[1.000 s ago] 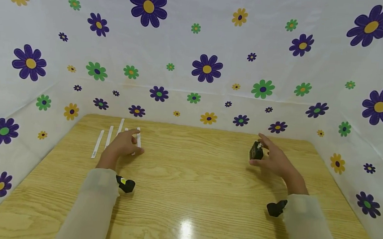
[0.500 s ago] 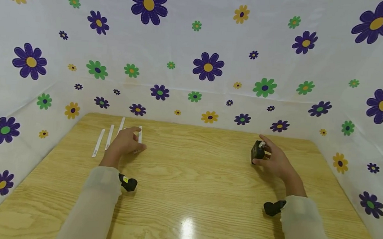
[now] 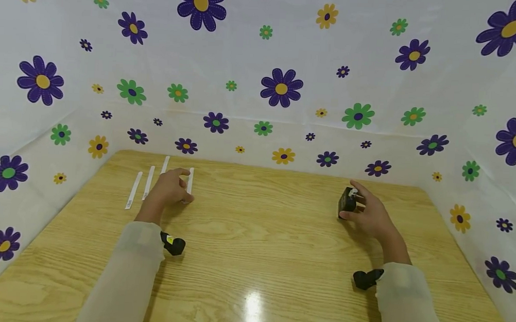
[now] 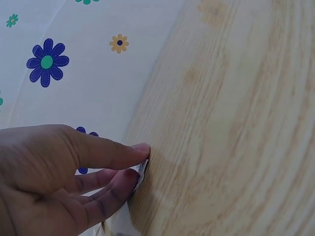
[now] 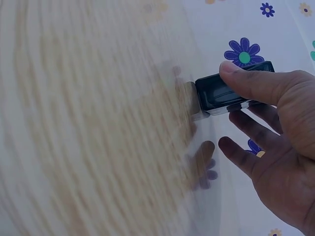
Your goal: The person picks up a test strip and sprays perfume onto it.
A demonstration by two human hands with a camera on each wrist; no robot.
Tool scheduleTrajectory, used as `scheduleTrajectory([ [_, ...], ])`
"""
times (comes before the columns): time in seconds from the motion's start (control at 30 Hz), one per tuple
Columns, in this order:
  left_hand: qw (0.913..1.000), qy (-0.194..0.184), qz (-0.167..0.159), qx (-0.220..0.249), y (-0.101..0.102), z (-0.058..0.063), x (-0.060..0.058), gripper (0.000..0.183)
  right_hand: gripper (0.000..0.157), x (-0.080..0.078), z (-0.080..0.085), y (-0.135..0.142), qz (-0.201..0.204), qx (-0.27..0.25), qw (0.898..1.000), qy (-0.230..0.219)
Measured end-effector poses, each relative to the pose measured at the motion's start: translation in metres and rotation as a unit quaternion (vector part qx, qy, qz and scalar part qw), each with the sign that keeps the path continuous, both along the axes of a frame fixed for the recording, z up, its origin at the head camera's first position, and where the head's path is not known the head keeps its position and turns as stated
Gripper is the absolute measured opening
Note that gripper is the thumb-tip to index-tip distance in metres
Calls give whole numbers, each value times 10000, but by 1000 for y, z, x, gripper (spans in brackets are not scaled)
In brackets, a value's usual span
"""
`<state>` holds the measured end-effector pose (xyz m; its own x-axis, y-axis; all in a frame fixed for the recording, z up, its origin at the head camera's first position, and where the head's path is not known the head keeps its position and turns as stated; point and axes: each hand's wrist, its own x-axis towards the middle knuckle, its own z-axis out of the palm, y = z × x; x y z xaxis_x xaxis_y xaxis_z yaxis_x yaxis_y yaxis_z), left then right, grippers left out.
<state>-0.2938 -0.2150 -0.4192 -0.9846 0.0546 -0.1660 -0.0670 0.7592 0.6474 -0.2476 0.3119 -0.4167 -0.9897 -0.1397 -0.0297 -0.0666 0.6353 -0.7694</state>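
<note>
My left hand (image 3: 169, 189) is over the far left of the table, beside several narrow white paper strips. Its thumb and fingers pinch the end of a white strip (image 4: 141, 173) in the left wrist view; most of that strip is hidden. Another white strip (image 3: 191, 178) shows just past the fingertips in the head view. On the far right, my right hand (image 3: 372, 215) holds a small black perfume bottle (image 3: 347, 200) with a silvery spray top and no cap. In the right wrist view the thumb presses one face of the bottle (image 5: 211, 92), fingers behind it.
White strips with small printing at their near ends, such as the leftmost strip (image 3: 134, 190), lie on the wood-grain table (image 3: 254, 238). A white flower-printed cloth (image 3: 246, 58) walls the back and both sides. Black wrist cameras sit at both sleeves.
Both hands keep their holds. The bottle has turned more upright and shifted slightly right since a second ago. My left hand has moved slightly; the head view has tilted a little.
</note>
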Motion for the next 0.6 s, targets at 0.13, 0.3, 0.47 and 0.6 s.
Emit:
scheduleTrajectory([
  [0.13, 9999, -85, 23, 63, 0, 1, -1, 85, 98, -1, -1, 0, -33, 33, 10000, -3],
  [0.3, 9999, -115, 36, 105, 3, 2, 0, 83, 99, -2, -2, 1, -80, 60, 10000, -2],
  [0.47, 9997, -118, 139, 150, 4, 1, 1, 84, 99, -2, -4, 2, -83, 34, 10000, -12],
  [0.6, 9996, -151, 193, 155, 4, 2, 4, 85, 99, -2, -4, 2, -102, 66, 9999, -35],
])
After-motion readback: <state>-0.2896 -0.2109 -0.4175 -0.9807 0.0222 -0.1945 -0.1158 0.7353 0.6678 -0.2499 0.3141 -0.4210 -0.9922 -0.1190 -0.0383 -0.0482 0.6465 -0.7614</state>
